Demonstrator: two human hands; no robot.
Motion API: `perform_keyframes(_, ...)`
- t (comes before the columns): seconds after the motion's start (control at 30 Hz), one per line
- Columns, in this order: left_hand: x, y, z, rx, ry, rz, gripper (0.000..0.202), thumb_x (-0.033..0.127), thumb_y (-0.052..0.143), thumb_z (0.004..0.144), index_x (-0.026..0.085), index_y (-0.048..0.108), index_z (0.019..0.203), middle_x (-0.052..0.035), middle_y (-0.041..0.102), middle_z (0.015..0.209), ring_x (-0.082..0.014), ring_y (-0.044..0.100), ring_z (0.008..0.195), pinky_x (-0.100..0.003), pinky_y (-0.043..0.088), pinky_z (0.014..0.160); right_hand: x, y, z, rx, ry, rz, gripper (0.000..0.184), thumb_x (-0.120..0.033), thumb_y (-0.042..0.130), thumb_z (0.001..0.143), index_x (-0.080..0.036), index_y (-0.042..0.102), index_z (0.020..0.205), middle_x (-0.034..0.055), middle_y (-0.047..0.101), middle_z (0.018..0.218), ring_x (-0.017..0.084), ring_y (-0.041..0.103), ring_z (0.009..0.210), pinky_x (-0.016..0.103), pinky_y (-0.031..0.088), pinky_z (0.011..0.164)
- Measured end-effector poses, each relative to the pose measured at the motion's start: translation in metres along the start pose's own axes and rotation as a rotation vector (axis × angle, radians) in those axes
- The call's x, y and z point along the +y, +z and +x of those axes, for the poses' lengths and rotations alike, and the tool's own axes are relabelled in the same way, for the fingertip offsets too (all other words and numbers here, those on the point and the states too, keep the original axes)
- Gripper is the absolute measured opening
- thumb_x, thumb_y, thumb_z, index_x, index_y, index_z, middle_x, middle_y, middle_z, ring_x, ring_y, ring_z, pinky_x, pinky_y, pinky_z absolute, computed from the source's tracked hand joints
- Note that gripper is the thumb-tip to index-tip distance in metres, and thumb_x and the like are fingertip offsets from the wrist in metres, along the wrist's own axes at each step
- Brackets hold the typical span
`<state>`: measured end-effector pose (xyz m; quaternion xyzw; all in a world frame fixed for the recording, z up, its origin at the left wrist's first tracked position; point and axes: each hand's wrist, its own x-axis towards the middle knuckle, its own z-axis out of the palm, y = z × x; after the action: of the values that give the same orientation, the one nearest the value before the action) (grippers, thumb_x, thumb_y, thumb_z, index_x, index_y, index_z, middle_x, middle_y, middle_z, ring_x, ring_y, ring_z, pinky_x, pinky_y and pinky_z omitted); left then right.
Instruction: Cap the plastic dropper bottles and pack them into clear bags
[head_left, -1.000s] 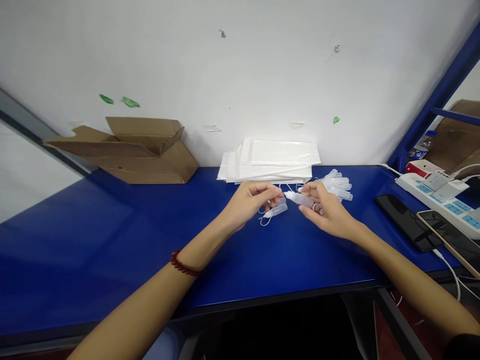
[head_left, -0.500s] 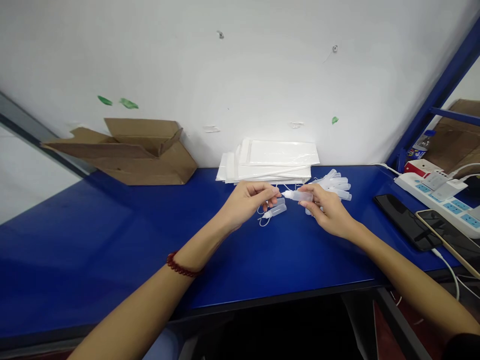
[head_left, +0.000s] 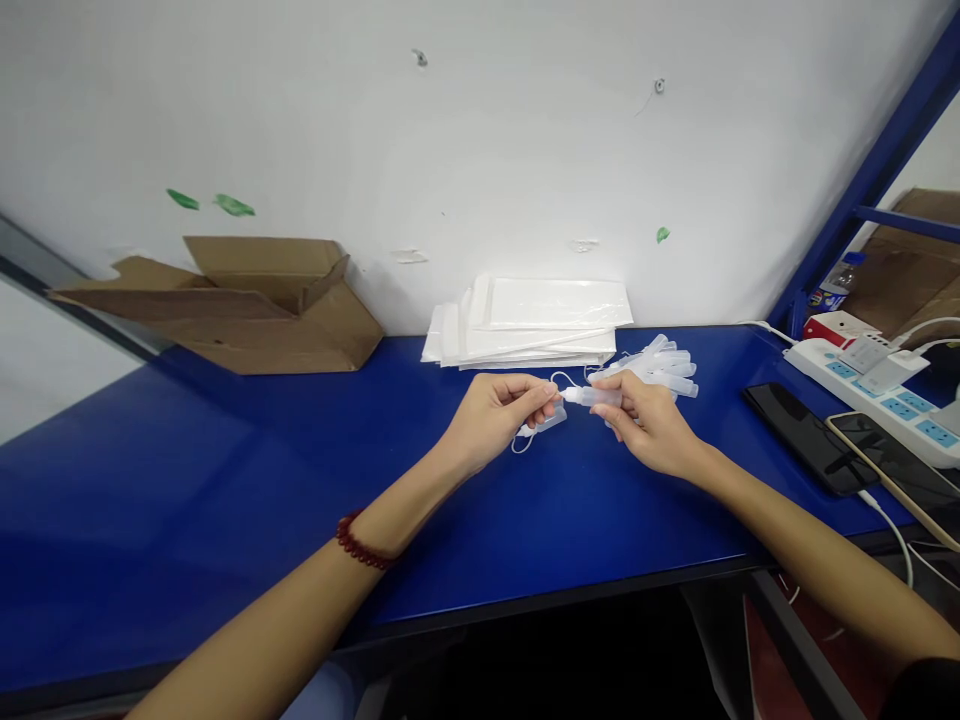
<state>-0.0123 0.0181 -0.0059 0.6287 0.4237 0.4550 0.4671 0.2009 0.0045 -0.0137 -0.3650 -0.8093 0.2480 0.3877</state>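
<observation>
Blue table (head_left: pixel 225 480), and toward its back edge the right hand (head_left: pixel 654 425) grips a bottle (head_left: pixel 596 397) sideways, nozzle (head_left: pixel 568 396) pointing left into a pinching left hand (head_left: pixel 491 415).

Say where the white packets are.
In the head view, the white packets lie mid-frame by the wall, right of the open cardboard box, beyond the left hand.

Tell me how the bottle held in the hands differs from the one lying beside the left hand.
The held bottle is raised, with the left hand at its tip and the right hand gripping its body; the lying bottle rests on the blue table. A thin loop arches above the held bottle, while the lying bottle's loop sits on its near side. Both are translucent, with narrow ends toward the left.
</observation>
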Motion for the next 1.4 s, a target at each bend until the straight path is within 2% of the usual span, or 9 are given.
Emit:
perform_keyframes(0.53,0.003,0.001,0.0,-0.014,0.002,-0.02,0.026,0.037,0.074,0.073,0.014,0.074,0.063,-0.0041,0.066,0.058,-0.0111,0.055,0.053,-0.023,0.044,0.053,0.002,0.0,0.001,0.008,-0.006,0.001,0.016,-0.025,0.05,0.094,-0.016,0.052,0.107,-0.0053,0.052,0.059,0.012,0.049,0.051,0.026,0.038,0.054)
perform_keyframes(0.73,0.007,-0.004,0.004,0.055,-0.001,-0.121,0.028,0.039,0.071,0.074,0.013,0.074,0.066,-0.005,0.068,0.059,-0.0126,0.058,0.052,-0.025,0.045,0.052,-0.002,-0.004,0.002,0.022,-0.004,-0.004,0.019,-0.027,0.051,0.094,-0.017,0.053,0.11,-0.0039,0.054,0.061,0.013,0.051,0.053,0.027,0.04,0.056)
perform_keyframes(1.0,0.01,-0.002,0.002,0.001,0.052,0.007,0.028,0.04,0.075,0.071,0.015,0.071,0.061,-0.0035,0.066,0.057,-0.0118,0.055,0.052,-0.024,0.046,0.052,-0.002,-0.005,0.002,0.029,0.009,-0.001,0.019,-0.028,0.052,0.094,-0.017,0.054,0.109,-0.004,0.054,0.06,0.013,0.052,0.052,0.027,0.041,0.055)
perform_keyframes(1.23,0.016,0.002,-0.006,0.023,0.065,0.11,0.032,0.043,0.073,0.074,0.015,0.068,0.059,-0.002,0.062,0.054,-0.0115,0.053,0.052,-0.023,0.047,0.053,-0.005,0.001,-0.003,0.045,0.057,0.061,0.02,-0.032,0.052,0.094,-0.017,0.053,0.108,-0.0053,0.054,0.058,0.011,0.048,0.047,0.026,0.037,0.052)
perform_keyframes(1.33,0.017,0.001,-0.005,0.007,0.057,0.127,0.031,0.043,0.073,0.073,0.015,0.068,0.059,-0.0027,0.063,0.054,-0.0123,0.054,0.052,-0.024,0.047,0.052,-0.005,0.0,0.0,0.011,0.057,-0.002,0.018,-0.03,0.051,0.094,-0.018,0.053,0.108,-0.0051,0.054,0.059,0.013,0.052,0.05,0.026,0.039,0.054)
perform_keyframes(1.4,0.017,-0.002,-0.001,0.033,0.053,0.147,0.029,0.041,0.072,0.073,0.015,0.068,0.059,-0.0032,0.065,0.055,-0.0127,0.055,0.052,-0.024,0.046,0.052,-0.005,-0.002,0.003,0.005,0.077,-0.098,0.021,-0.027,0.052,0.093,-0.018,0.051,0.111,-0.002,0.06,0.067,0.015,0.056,0.056,0.028,0.041,0.058)
